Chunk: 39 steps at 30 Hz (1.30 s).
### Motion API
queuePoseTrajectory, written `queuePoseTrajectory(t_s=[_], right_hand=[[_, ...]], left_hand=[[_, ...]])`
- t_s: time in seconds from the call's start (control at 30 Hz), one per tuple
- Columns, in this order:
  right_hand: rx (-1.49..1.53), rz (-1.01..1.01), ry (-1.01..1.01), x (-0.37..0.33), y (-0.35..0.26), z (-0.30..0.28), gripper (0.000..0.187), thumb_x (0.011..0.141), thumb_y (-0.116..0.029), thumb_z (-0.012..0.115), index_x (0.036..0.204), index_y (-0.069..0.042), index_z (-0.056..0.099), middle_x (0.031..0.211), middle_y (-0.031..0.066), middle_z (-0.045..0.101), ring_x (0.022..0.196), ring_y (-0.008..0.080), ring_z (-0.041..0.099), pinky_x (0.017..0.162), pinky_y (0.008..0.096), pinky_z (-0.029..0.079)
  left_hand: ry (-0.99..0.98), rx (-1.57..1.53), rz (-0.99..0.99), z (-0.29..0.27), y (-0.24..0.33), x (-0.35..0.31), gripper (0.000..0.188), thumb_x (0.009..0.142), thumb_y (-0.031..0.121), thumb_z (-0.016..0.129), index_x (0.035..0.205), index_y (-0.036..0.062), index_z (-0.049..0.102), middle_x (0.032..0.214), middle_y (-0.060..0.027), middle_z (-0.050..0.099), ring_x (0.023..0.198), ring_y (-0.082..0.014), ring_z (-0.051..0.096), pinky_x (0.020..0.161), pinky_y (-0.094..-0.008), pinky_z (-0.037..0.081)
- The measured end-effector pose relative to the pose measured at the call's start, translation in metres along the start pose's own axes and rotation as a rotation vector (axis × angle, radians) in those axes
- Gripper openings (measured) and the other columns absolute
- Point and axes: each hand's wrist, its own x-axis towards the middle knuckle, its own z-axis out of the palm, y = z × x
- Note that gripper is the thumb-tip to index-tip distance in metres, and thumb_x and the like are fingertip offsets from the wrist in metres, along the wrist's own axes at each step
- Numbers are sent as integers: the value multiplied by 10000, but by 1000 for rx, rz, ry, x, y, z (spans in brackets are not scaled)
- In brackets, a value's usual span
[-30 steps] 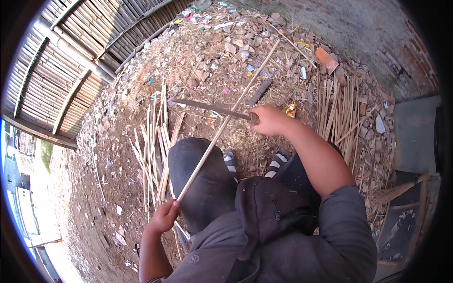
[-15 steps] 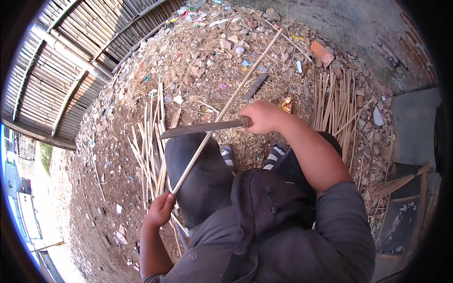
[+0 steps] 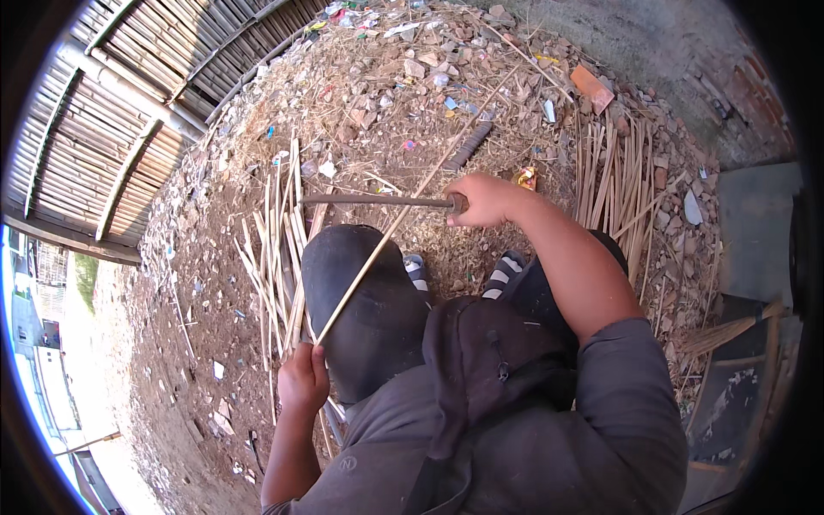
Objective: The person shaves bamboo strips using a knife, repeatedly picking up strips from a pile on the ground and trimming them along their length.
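My right hand (image 3: 485,199) is closed around the handle of a long knife (image 3: 369,200). Its blade points left and crosses a long, thin bamboo strip (image 3: 360,277) above my left knee. The blade is seen nearly edge-on; I cannot tell whether it touches the strip. My left hand (image 3: 302,378) pinches the strip's near end beside my left thigh. From there the strip slants away to the far right, over the ground. On the dirt beyond my right hand lies a dark, ridged rod (image 3: 472,144).
Loose bamboo strips (image 3: 273,245) lie left of my knee, and a larger bundle (image 3: 611,176) lies to the right. An orange brick (image 3: 592,89) rests near the grey wall (image 3: 644,43). A bamboo fence (image 3: 129,112) stands far left. Rubble and litter cover the ground.
The knife's blade has turned from showing its flat side to nearly edge-on, and its tip has risen. My left hand has shifted slightly right with the strip, which now shows a narrower face.
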Motion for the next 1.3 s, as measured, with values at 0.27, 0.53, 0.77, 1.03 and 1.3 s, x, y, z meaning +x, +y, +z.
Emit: queuePoseTrajectory(t_s=[0.27, 0.53, 0.77, 1.03, 1.3], right_hand=[[-112, 1, 21, -3, -28, 3, 379, 759, -338, 788, 939, -30, 663, 807, 156, 661, 781, 320, 655, 714, 424, 499], [11, 54, 24, 5, -26, 10, 297, 760, -280, 730, 943, -51, 683, 866, 181, 691, 879, 364, 671, 765, 458, 517], [-38, 54, -79, 7, 3, 12, 363, 770, -313, 754, 1019, -61, 675, 853, 166, 681, 838, 352, 666, 731, 445, 507], [-88, 1, 1, -2, -32, 10, 254, 764, -281, 762, 864, -68, 665, 758, 144, 661, 766, 336, 666, 683, 447, 492], [-15, -28, 0, 4, -17, 14, 334, 742, -286, 783, 962, -76, 646, 779, 132, 654, 771, 322, 655, 685, 434, 482]], left_hand=[[-71, -44, -34, 1, -12, 0, 272, 1019, 252, 508, 841, 47, 527, 640, -227, 587, 624, -468, 595, 548, -549, 439], [-125, -35, -56, 0, -8, 9, 281, 1026, 244, 476, 832, 44, 516, 640, -239, 578, 634, -476, 589, 560, -561, 433], [-65, 26, -34, 1, -5, 5, 277, 1030, 263, 470, 857, 50, 512, 652, -236, 589, 636, -480, 589, 564, -572, 435], [-72, 53, -34, 0, -8, 3, 286, 1030, 280, 475, 863, 54, 530, 675, -242, 601, 659, -477, 601, 573, -562, 452], [-68, 32, -54, 4, -11, 7, 324, 1036, 283, 466, 828, 39, 507, 643, -238, 580, 639, -476, 594, 562, -559, 439]])
